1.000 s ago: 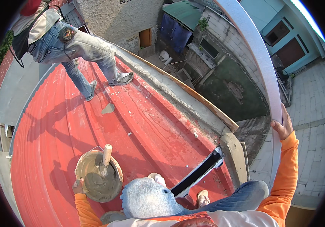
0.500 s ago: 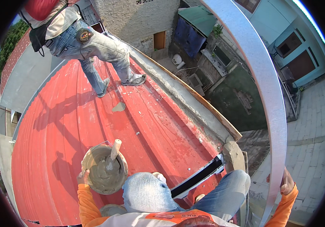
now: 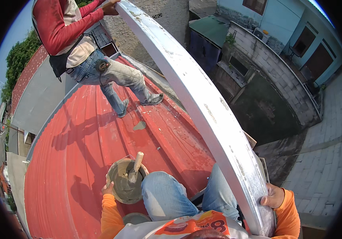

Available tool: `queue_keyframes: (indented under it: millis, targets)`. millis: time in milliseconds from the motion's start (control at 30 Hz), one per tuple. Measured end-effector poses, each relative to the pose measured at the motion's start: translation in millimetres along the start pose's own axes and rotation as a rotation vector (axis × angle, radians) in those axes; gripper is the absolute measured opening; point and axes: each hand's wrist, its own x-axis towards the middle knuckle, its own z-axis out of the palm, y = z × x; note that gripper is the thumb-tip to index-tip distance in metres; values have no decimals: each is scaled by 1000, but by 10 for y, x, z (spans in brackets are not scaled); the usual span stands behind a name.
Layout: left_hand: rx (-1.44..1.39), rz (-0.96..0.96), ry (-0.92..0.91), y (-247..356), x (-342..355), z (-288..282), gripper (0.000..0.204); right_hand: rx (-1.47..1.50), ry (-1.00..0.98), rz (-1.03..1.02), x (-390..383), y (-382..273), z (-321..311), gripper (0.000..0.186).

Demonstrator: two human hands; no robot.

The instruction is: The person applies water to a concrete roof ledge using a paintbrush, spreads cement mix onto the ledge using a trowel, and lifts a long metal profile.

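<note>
My left hand is closed on the side of a round bucket resting on the red roof beside my knee. Grey wet mortar fills part of it, and a trowel with a wooden handle stands tilted in the mortar. On the other side, my right hand grips the near end of a long silvery metal bar, thumb on its top face. The bar runs diagonally away over my right knee, with grey smears along it. At its far end, a co-worker's hand holds it.
A co-worker in jeans and sandals stands on the ribbed red metal roof. Right of the bar, the roof edge drops to a dark green yard with a block wall. A patch of mortar lies on the roof.
The bar has swung left and inward, from my far right to across my right knee, its broad face now showing. My right hand moved in with it. The co-worker's upper body has come into view.
</note>
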Motion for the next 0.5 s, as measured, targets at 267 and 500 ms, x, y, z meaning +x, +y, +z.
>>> queue_keyframes:
  millis: [267,500]
  targets:
    - [18,-135,126,58,-133,-22,40,-34,83,147,-841,404,18,73]
    - [98,-111,154,422,-328,177,42,-6,110,174,-1076,636,0,78]
